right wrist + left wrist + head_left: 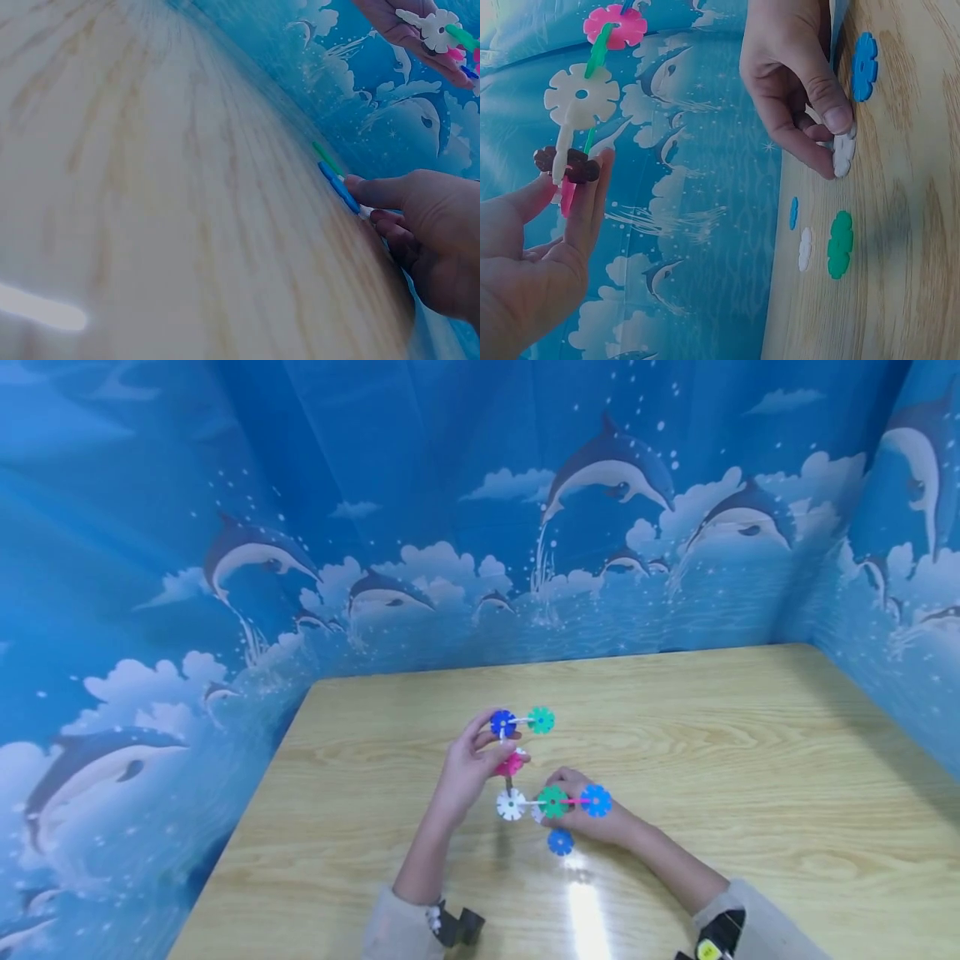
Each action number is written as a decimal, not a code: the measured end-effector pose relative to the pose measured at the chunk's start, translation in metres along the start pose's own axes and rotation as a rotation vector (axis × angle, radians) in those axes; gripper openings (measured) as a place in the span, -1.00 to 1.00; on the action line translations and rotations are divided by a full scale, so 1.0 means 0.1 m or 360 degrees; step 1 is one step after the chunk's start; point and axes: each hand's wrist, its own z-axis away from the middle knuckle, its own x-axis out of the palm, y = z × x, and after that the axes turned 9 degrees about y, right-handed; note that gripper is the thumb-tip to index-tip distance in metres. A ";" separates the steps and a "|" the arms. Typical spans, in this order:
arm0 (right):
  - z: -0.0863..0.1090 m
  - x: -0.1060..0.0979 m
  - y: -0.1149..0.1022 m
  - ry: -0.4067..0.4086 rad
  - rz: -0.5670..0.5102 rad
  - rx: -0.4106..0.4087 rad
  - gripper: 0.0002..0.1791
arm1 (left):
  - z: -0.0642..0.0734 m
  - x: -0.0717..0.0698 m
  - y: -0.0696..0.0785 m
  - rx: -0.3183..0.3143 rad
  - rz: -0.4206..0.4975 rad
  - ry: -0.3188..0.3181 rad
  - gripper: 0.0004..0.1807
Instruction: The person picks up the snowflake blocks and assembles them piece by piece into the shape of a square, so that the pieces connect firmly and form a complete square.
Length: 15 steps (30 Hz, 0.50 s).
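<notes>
1. The counter (750, 718) ends against the curtain (450, 485): its far edge crosses the middle of the head frame, its left edge slants toward the lower left, and its right side meets the curtain at the right of the frame.
2. A broad stretch of wood lies between the right hand (795, 82) and the right side, a narrower one between the left hand (465, 768) and the left edge.
3. The left hand, in the centre of the head frame, holds the chain (510, 765) between thumb and fingers, raised off the counter.
4. The right hand, right of centre, pinches one white disc (844, 156) at the counter, with a blue disc (560, 842) just beside it.
5. The left wrist view shows a brown disc (585, 171) in the chain at the left fingertips, its face unseen in the head view.
6. That view also shows, at its lower right, a green disc (840, 244), a second white disc (805, 249) and a second blue disc (793, 214) on the counter; whether the head view shows these cannot be told.
7. The right wrist view has only part of the chain, upper right.
8. Counted in the head view, the chain turns six faces up: two green, two blue, one pink, one white, with thin edge-on pieces between.
</notes>
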 end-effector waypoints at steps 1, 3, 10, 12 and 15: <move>0.00 0.00 -0.01 0.0012 -0.0001 -0.0020 -0.76 | 0.00 0.00 0.00 0.0000 -0.0002 0.0000 -0.39; 0.01 -0.02 -0.04 0.0020 -0.0048 -0.0032 -0.78 | 0.01 0.01 0.00 0.0000 -0.0012 0.0005 -0.38; 0.00 -0.10 -0.19 0.0086 -0.0340 -0.0059 -0.79 | 0.02 0.03 0.01 -0.0004 0.0002 -0.0001 -0.37; 0.00 -0.11 -0.21 0.0136 -0.0372 -0.0117 -0.74 | 0.02 0.03 0.00 -0.0002 0.0011 -0.0007 -0.37; -0.02 -0.12 -0.22 0.0217 -0.0415 -0.0184 -0.77 | 0.02 0.04 0.00 0.0005 0.0014 -0.0012 -0.37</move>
